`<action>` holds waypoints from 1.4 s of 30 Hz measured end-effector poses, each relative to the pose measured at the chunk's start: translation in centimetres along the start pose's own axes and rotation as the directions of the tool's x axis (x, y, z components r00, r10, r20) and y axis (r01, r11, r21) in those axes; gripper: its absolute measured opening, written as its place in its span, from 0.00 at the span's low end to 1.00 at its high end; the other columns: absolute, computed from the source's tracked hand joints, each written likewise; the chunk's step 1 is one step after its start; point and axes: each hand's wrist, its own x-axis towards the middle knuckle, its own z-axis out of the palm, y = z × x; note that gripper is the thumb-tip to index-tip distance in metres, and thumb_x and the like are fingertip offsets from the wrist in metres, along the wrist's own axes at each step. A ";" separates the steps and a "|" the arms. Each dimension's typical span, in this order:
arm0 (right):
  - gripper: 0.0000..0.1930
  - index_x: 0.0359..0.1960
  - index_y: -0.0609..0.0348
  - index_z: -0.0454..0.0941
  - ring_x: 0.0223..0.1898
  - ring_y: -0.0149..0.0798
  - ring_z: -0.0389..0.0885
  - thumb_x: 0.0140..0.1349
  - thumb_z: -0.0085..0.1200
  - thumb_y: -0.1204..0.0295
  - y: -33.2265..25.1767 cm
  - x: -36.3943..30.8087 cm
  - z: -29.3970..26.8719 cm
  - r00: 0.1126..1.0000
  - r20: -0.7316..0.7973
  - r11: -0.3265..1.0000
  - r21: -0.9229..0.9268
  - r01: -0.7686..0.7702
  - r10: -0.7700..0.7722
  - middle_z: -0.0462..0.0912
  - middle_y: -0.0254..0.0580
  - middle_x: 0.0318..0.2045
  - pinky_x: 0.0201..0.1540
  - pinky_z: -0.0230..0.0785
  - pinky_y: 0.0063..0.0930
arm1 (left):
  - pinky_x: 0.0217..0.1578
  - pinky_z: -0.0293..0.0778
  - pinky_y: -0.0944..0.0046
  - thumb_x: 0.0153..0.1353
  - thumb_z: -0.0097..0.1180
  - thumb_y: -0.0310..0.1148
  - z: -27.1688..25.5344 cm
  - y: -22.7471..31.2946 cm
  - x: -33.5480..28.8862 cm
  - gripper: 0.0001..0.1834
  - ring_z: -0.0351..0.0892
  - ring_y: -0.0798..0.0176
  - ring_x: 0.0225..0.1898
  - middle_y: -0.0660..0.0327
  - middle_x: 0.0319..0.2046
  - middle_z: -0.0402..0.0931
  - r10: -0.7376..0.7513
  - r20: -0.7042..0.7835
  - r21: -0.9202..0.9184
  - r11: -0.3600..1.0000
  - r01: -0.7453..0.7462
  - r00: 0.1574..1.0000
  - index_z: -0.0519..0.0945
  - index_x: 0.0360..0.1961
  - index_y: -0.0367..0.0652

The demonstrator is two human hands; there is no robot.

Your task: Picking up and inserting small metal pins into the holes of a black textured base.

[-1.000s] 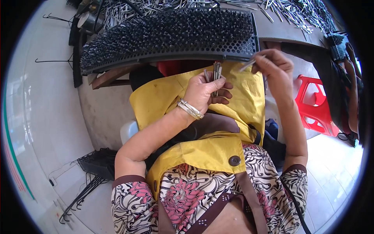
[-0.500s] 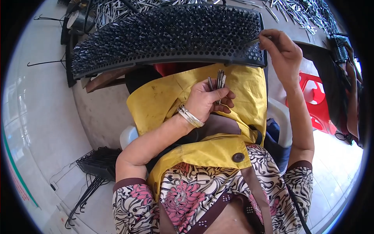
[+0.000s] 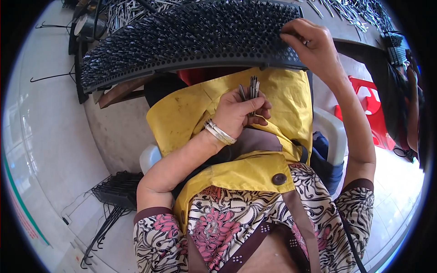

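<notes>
My left hand (image 3: 241,111) is closed around a small bundle of thin metal strips (image 3: 254,88), their ends poking up above the thumb. It hovers over the yellow apron (image 3: 182,104) on my lap. A wide black perforated rack (image 3: 191,63) stands across in front of me, densely filled with upright dark metal strips (image 3: 191,34). Over the rack's right end, my right hand (image 3: 314,45) has its thumb and fingertips pinched together among the strips. Whatever sits between those fingertips is too small or hidden to make out.
Loose metal strips (image 3: 350,13) lie scattered on the table behind the rack. A red plastic stool (image 3: 375,113) and another person's arm (image 3: 412,109) are at the right. Black racks with hooked wires (image 3: 119,189) sit on the floor at the left.
My right hand has moved left and slightly away from me, further over the rack; the strip that showed at its fingertips is no longer visible. My left hand keeps its bundle, nearly still.
</notes>
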 end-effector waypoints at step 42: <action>0.09 0.31 0.70 0.74 0.24 0.23 0.73 0.50 0.56 0.77 -5.2 -5.6 2.0 0.834 0.318 0.590 0.596 -0.545 0.450 0.76 0.36 0.20 0.27 0.66 0.15 | 0.34 0.75 0.59 0.58 0.44 0.28 1.1 0.9 -0.5 0.10 0.76 0.60 0.32 0.54 0.32 0.74 -0.058 0.299 -0.071 0.994 0.083 0.952 0.70 0.39 0.35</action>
